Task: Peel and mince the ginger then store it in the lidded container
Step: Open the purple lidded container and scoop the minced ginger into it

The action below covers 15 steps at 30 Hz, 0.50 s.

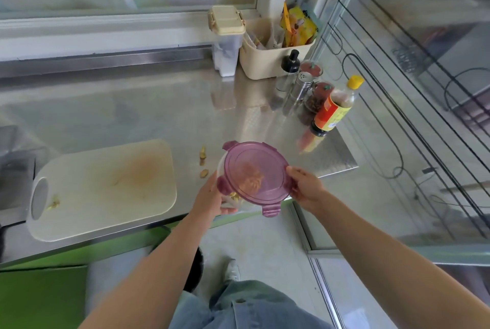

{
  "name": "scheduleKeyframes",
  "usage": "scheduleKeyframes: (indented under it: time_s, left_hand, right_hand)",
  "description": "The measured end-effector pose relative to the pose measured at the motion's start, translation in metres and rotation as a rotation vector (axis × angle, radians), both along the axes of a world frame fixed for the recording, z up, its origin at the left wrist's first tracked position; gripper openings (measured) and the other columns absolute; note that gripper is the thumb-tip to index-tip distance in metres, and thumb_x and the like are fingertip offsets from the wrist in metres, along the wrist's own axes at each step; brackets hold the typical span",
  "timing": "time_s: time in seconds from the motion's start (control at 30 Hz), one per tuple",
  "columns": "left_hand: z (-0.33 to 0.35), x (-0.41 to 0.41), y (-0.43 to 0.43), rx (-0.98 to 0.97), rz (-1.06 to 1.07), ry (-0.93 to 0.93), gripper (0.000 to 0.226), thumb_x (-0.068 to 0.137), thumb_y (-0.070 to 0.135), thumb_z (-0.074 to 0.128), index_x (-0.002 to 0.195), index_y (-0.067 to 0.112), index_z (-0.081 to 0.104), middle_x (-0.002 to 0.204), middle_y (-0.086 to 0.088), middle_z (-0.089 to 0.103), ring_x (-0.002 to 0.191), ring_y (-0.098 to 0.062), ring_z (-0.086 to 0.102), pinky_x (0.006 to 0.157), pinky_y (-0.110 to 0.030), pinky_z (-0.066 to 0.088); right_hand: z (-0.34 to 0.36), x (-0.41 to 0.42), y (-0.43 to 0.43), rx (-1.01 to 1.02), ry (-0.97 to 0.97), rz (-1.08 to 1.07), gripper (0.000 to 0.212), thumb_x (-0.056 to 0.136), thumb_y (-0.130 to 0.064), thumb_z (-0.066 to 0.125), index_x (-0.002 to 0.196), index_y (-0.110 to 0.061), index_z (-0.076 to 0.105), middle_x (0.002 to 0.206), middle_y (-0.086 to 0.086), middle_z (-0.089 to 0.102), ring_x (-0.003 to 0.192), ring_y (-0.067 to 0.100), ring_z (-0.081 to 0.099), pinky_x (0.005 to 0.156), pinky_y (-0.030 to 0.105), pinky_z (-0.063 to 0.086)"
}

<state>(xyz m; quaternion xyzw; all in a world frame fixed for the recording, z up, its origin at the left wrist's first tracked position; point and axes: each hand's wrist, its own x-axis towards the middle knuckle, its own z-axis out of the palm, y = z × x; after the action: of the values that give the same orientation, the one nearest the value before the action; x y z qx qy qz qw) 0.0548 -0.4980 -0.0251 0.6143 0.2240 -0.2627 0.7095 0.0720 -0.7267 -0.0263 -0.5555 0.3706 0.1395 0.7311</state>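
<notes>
The desk (132,111) is a flat sheet of brushed stainless steel with a dull, streaked sheen. On its near left part lies the cutting board (106,185), a white plastic slab with rounded corners and an oval handle hole at its left end; a yellow-brown stain marks its middle.

At the far right of the desk stands a beige plastic bin (265,63), rectangular and open-topped, holding yellow packets. Just beside it on the left stands a tall clear canister (226,37) with a beige latched top. A sauce bottle (334,108) with a yellow cap and an orange label stands near the desk's right edge.

We hold the lidded container (228,200), a round clear bowl, above the near edge of the desk, to the right of the board. Its lid (254,169) is a round, translucent purple disc with locking tabs around its rim. It lies tilted over the bowl; we cannot tell whether it is seated.

The left hand (209,201) has its grip curled round the bowl's clear wall. The right hand (305,188) has its grip pinching the lid's right rim, thumb on top.

The minced ginger (250,181) shows through the lid as a pale yellow heap inside the bowl. Two knobbly ginger offcuts (202,155) lie on the desk between board and container. A small fibrous scrap (54,204) rests on the board near the handle hole.
</notes>
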Motion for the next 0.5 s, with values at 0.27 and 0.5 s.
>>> scheduleKeyframes:
  time_s: [0.27,0.5]
  left_hand:
    - [-0.005,0.011,-0.009,-0.185,0.088,0.223,0.09,0.07,0.084,0.047,0.135,0.021,0.05,0.132,-0.014,0.055,0.119,-0.031,0.055,0.071,-0.048,0.059]
    - [-0.011,0.008,-0.013,0.014,0.023,0.102,0.047,0.089,0.044,0.063,0.13,0.024,0.053,0.136,-0.002,0.051,0.091,-0.018,0.068,0.074,-0.041,0.06]
  right_hand:
    - [0.007,0.001,-0.007,-0.2,-0.092,0.13,0.021,0.09,-0.001,0.063,0.108,-0.005,0.056,0.085,0.008,0.058,0.066,0.017,0.054,0.053,0.023,0.051]
    - [0.002,0.005,-0.004,-0.333,-0.168,0.23,0.038,0.085,0.001,0.066,0.114,-0.022,0.058,0.089,0.01,0.061,0.078,0.022,0.058,0.077,0.044,0.054]
